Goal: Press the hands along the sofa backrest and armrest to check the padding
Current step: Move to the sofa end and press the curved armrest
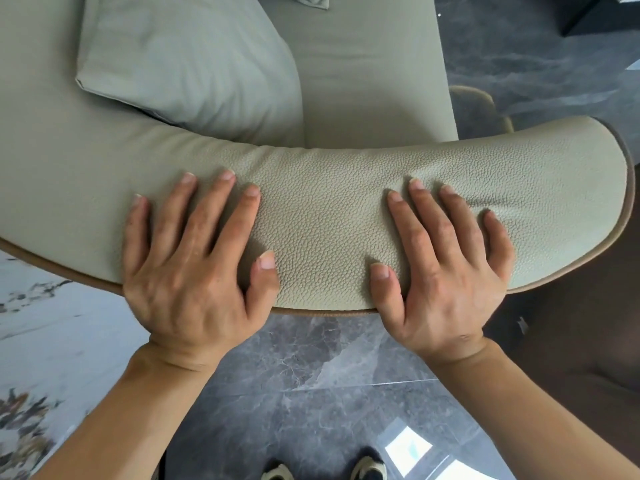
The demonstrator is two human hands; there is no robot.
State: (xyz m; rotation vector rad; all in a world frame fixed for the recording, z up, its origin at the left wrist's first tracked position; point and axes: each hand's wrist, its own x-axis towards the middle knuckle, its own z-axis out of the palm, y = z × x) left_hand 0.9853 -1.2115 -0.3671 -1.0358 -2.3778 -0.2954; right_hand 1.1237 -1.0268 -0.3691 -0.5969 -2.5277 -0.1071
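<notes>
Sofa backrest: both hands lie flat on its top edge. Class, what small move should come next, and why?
Probably slide the right hand outward toward the rounded end of the backrest and press again: both the right and the left hand sit mid-span, leaving that end apparently unpressed.

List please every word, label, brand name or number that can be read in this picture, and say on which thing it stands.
There are none to read.
The padded backrest under the left hand and the right hand shows only grained leather and brown piping.
The cushion is plain fabric.
The shoes at the bottom edge show no readable mark.
The floor shows only marble veining and reflections.
</notes>
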